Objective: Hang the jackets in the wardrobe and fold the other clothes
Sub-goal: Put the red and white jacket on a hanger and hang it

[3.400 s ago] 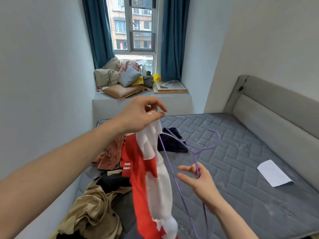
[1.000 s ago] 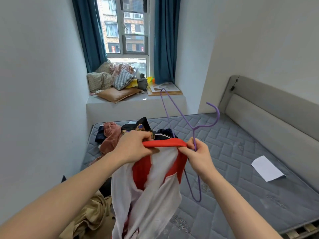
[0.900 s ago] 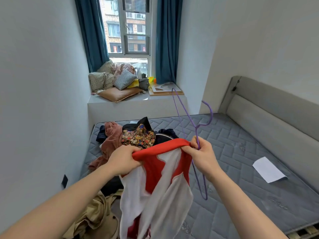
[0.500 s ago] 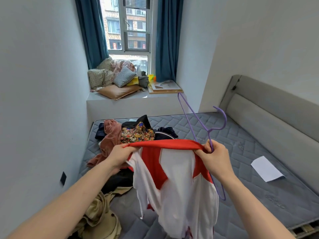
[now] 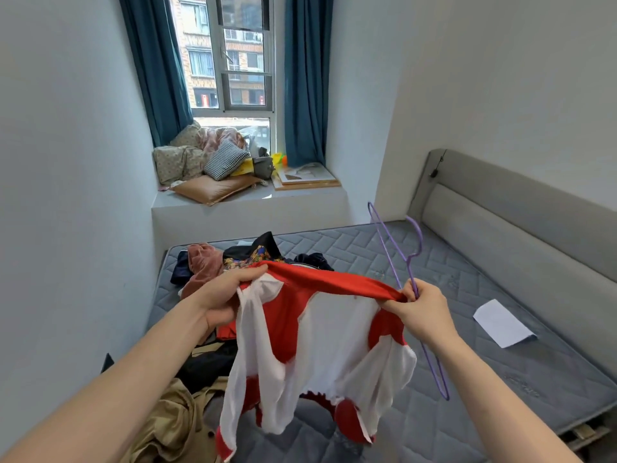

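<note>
A red and white jacket (image 5: pixel 320 345) hangs in the air above the mattress (image 5: pixel 467 295), stretched wide between two hands. Its upper red edge runs in an almost straight line from one fist to the other, and the white parts fall down loosely below, with red cuffs at the bottom.

The left hand (image 5: pixel 227 297) grips one end of the red edge, the fingers curled around the cloth. The right hand (image 5: pixel 422 310) grips the other end and holds at the same time a purple hanger (image 5: pixel 405 262) — the thin wire passes through the closed fist, its hook and one shoulder point up, and the rest hangs down beside the wrist.

Behind the jacket lies a pile of clothes (image 5: pixel 233 259) on the mattress: something pink, something dark with a colourful pattern, dark pieces. A beige coat (image 5: pixel 173 426) lies nearer, at the lower left. A white sheet of paper (image 5: pixel 502 324) rests on the mattress at the right, well apart from the clothes, near the grey headboard (image 5: pixel 521 225).

Further back, pillows (image 5: pixel 213 168) are heaped on the window ledge (image 5: pixel 247 208) — blue curtains (image 5: pixel 305 78) hang on both sides of the window.
</note>
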Demonstrator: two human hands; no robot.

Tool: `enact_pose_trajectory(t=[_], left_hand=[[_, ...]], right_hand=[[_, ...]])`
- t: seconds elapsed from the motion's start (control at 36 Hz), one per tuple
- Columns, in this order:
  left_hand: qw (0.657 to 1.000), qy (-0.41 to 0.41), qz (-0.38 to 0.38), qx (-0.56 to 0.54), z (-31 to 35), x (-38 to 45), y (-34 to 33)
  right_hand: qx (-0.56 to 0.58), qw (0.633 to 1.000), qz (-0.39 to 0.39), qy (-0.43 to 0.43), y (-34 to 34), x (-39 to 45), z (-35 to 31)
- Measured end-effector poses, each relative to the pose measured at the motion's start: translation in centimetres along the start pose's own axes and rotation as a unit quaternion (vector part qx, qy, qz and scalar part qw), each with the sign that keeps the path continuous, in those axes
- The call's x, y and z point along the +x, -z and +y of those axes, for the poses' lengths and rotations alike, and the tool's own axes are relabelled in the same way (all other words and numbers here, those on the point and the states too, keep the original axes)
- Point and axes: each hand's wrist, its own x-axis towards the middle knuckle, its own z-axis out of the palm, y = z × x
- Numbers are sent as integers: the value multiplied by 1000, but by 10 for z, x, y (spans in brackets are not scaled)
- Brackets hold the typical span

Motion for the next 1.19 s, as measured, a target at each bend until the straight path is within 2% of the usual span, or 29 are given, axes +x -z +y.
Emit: enact_pose_trajectory(t=[0.08,0.17,0.25,0.39,0.5,0.58,0.83,0.97,1.19], left_hand=[[998,-13,27,-48,16,-1,-10],[997,-36,53,-44,27,-2,-18],[992,-76,90,40,28,-3,-20],[958,-154,161,179,22,-1,-16],[931,-168,206,251,23,2,-4],[913,-172,232,288,24,3,4],[902,-180,252,300,27,13,17],[877,-193,299,324,40,13,25],[866,-199,303,345,48,7,22]], right_hand=[[1,999,-49,-16,-7,-1,3],[20,997,-67,-17,-14,-5,5],[21,996,-85,8,-17,-11,0],[18,981,-185,56,-15,-23,-11],[-30,980,-177,87,-8,-30,-14],[-26,977,-194,86,-4,-36,-17],[-29,975,-200,92,-6,-41,-20],[-14,974,-206,90,-5,-42,-19],[-15,971,-221,91,-10,-47,-20]])
